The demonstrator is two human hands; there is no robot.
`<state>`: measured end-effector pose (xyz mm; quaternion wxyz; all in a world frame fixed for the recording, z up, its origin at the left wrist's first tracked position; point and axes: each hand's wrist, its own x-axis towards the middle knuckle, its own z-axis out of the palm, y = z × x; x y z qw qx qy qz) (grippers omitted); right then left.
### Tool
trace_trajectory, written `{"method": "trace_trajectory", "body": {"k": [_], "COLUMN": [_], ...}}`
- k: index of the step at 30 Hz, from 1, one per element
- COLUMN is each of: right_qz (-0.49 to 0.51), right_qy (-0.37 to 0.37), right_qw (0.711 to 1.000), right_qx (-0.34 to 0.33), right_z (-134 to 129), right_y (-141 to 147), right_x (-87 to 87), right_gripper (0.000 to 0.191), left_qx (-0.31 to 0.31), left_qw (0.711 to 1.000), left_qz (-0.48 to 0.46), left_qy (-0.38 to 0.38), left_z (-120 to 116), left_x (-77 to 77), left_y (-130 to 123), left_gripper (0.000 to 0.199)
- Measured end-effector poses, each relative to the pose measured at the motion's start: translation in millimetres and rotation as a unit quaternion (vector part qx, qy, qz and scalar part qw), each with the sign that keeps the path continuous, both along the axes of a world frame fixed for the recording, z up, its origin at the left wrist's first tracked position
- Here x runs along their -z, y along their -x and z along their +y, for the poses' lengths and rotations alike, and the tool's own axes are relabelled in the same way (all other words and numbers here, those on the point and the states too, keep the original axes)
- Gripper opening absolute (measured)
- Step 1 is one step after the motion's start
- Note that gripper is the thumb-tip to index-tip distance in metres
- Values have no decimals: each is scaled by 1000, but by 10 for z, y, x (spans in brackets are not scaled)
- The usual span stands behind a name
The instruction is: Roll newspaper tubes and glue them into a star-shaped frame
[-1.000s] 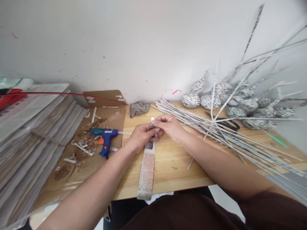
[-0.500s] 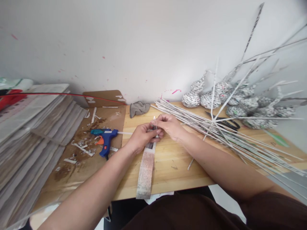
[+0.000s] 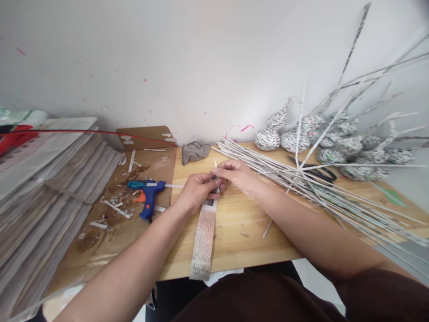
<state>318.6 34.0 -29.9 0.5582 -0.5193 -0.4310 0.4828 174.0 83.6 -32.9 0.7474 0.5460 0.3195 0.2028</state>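
A printed newspaper strip (image 3: pixel 203 237) runs from between my hands down past the front edge of the wooden table (image 3: pixel 244 250). My left hand (image 3: pixel 201 191) is closed on the strip's upper part. Close against it on the right, my right hand (image 3: pixel 233 174) pinches the strip's top end, where a thin white rolled tip sticks up above the fingertips. The fingers hide most of the rolled part.
Left of my hands lies a blue glue gun (image 3: pixel 151 197) on cardboard with paper scraps, beside a newspaper stack (image 3: pixel 60 188). A grey cloth (image 3: pixel 195 152) lies behind. To the right are paper sticks (image 3: pixel 268 166), black scissors (image 3: pixel 321 173) and woven paper gourds (image 3: pixel 267 139).
The rolled tip above my fingers looks thinner and stands slightly higher. My fingers have shifted only a little around the strip.
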Motion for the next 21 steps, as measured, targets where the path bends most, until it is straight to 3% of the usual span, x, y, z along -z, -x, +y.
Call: {"method": "trace_trajectory", "body": {"k": [13,21], "right_qz": [40,25], "right_qy": [27,15], "right_qw": [998,998], "right_qx": [43,-51], "right_z": [-15,-27], "right_y": [64,-27], "right_x": [-4,-28], "right_gripper": [42,33], "left_qx": [45,44], "left_qw": [999,999], "left_qz": [-10,-9], "left_qy": [-14,-11], "left_z": [-48,-13], "left_x": [1,27], "left_y": [-11,0], "left_gripper": [33,37]}}
